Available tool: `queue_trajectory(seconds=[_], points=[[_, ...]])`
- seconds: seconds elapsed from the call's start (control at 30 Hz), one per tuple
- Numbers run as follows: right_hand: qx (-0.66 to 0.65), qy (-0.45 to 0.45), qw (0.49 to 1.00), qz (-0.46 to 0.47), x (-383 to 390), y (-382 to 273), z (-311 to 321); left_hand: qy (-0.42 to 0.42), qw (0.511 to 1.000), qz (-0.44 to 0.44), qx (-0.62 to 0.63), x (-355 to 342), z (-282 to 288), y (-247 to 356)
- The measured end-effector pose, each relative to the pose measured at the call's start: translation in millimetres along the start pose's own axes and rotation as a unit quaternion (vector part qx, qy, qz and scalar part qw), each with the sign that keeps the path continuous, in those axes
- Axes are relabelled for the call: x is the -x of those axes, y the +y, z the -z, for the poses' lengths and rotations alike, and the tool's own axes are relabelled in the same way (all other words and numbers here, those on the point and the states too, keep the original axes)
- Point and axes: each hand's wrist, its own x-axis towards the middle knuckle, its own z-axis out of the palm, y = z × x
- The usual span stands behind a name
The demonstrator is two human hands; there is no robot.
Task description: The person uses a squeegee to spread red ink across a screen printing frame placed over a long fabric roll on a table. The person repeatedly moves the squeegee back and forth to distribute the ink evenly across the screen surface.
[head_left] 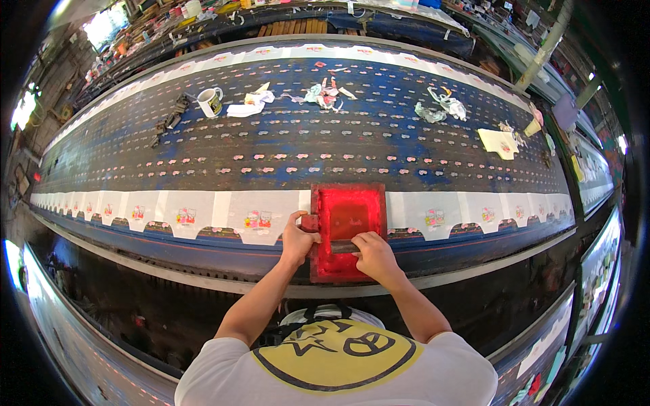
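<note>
A red printing screen (349,203) lies across the row of white fabric pieces (257,210) along the near edge of the long dark table. My left hand (298,240) is closed round a handle on the screen's left side. My right hand (372,257) grips a dark squeegee (342,246) lying crosswise over the lower middle of the red screen. Small pink printed figures show on the pieces to either side; the fabric under the screen is hidden.
A white mug (209,103), crumpled rags (323,93) and a pale yellow pad (494,141) sit on the table beyond my hands. A pole (546,44) stands at back right. More long tables (528,338) flank this one, and a cluttered shelf runs along the back.
</note>
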Motion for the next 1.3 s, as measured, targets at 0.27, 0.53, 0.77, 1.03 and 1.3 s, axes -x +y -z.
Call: queue_trajectory(seconds=[0.27, 0.53, 0.77, 1.03, 1.3], points=[[-0.016, 0.005, 1.0, 0.009, 18, 27, 5, 0.014, 0.998, 0.002, -0.056, -4, -23, -13], [-0.025, -0.041, 0.999, -0.004, 21, 28, 14, 0.007, 0.998, 0.006, -0.065, -9, -27, -19], [-0.013, -0.014, 1.0, 0.017, -49, 58, 20, 0.037, 0.993, -0.014, -0.112, -4, -27, -13], [0.03, -0.007, 0.999, 0.011, -21, 52, -8, 0.03, 0.987, -0.012, -0.156, 4, -28, 1], [-0.034, 0.002, 0.998, 0.056, 24, 40, 19, 0.018, 0.998, -0.01, -0.063, 1, -39, -4]])
